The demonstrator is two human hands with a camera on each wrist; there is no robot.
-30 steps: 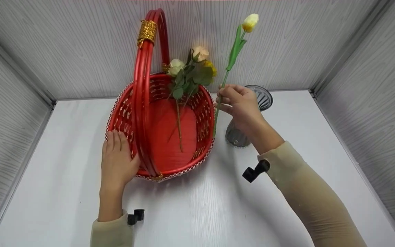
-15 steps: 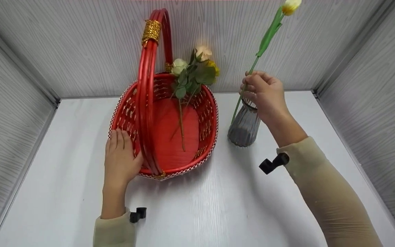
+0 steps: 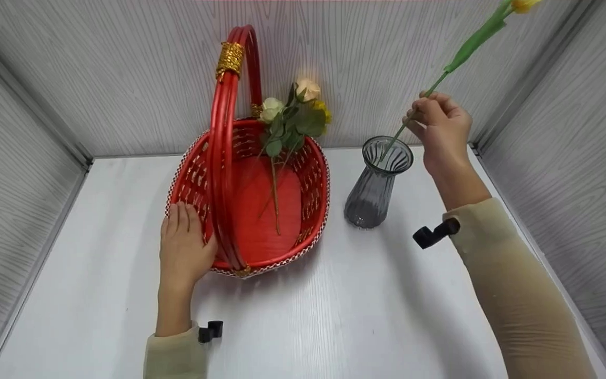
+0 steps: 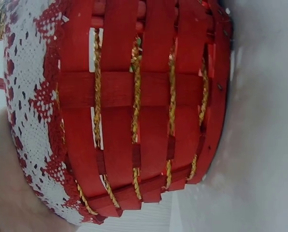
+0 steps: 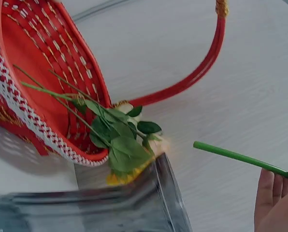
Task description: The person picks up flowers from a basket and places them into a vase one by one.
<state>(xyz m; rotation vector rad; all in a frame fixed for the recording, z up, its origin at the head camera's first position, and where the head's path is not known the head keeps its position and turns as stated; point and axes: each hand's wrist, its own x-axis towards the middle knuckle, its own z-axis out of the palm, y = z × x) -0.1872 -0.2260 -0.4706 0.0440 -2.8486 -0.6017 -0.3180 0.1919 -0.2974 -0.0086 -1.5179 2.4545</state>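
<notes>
My right hand (image 3: 447,123) pinches the green stem of a yellow-white tulip (image 3: 474,50), whose bloom is cut by the top edge of the head view. The stem's lower end overlaps the mouth of a grey ribbed glass vase (image 3: 370,197). In the right wrist view that stem end (image 5: 197,144) hangs free, just off the rim of the vase (image 5: 86,212). On the left rim of a red woven basket (image 3: 311,231) rests my left hand (image 3: 183,250), fingers laid straight over the edge. The left wrist view shows the basket's outer wall (image 4: 120,130) close up.
Several roses (image 3: 287,118) with leaves lean on the basket's back right rim, their stems inside it. The basket's tall red handle (image 3: 222,137) arches over its left side. Grey wood-grain walls (image 3: 366,68) enclose the white table (image 3: 303,326).
My right hand has carried the tulip right and away from the basket, raising it until the stem's end overlaps the vase mouth. The left hand stays on the rim.
</notes>
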